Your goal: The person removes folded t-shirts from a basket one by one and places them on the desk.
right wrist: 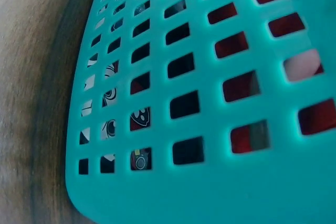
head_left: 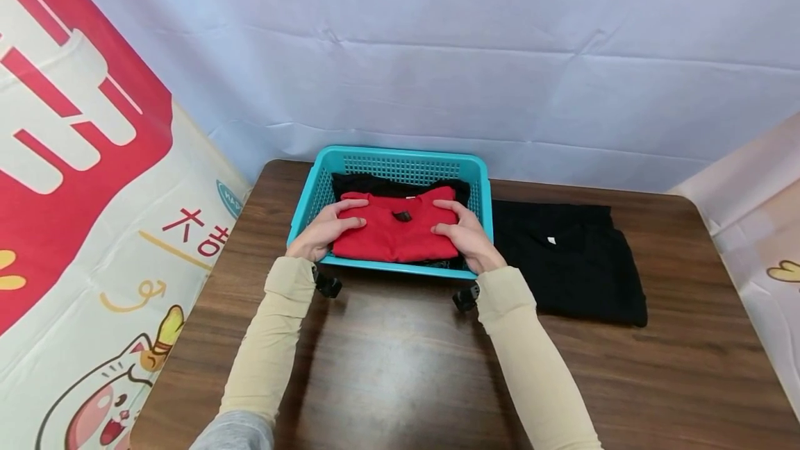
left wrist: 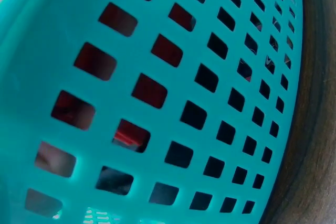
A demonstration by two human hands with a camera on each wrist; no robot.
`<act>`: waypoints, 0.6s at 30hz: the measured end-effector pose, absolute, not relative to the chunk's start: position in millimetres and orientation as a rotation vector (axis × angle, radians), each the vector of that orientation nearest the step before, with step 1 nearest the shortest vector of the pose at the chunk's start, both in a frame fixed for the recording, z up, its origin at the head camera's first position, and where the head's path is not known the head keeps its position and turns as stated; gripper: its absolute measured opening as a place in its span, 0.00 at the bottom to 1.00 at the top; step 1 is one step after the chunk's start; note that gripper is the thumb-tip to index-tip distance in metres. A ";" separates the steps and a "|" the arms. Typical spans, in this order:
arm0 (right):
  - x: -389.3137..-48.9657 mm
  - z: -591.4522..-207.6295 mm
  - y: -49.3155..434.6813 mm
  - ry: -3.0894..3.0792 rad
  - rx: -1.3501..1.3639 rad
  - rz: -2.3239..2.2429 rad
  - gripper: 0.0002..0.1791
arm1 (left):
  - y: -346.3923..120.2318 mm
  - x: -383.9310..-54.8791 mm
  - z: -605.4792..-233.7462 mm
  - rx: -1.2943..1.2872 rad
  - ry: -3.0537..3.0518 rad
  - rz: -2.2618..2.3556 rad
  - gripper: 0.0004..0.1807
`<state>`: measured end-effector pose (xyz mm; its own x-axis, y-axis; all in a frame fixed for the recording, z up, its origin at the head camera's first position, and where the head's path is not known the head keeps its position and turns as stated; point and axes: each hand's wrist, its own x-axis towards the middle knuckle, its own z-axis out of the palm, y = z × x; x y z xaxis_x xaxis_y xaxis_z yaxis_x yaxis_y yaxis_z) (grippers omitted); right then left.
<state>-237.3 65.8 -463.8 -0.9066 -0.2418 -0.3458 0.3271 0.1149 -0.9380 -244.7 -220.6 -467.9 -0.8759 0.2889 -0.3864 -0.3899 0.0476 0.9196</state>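
A folded red shirt (head_left: 396, 235) with a dark label at its neck lies inside the teal plastic basket (head_left: 403, 153). My left hand (head_left: 321, 229) grips the shirt's left side, thumb and a finger showing on top of the cloth. At the opposite side my right hand (head_left: 467, 235) holds it in much the same way. The other fingers are largely hidden. Black cloth (head_left: 375, 185) shows behind and beneath the red shirt. Both wrist views are filled by the basket's perforated wall (left wrist: 173, 108), with red and black fabric glimpsed through its holes.
To the basket's right, a folded black shirt (head_left: 575, 255) with a small white label lies on the brown wooden table (head_left: 387, 367). A pale cloth (head_left: 437, 75) hangs behind the table, and a printed sheet (head_left: 94, 242) hangs at the left.
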 end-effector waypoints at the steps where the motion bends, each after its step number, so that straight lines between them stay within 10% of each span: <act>1: -237.4 -463.4 66.1 1.986 0.084 -1.844 0.32 | -220.4 -245.2 -467.9 -0.105 1.857 1.883 0.30; 18: -238.5 -463.4 67.1 1.940 0.068 -1.952 0.31 | -222.3 -244.2 -465.1 -0.031 1.827 1.930 0.37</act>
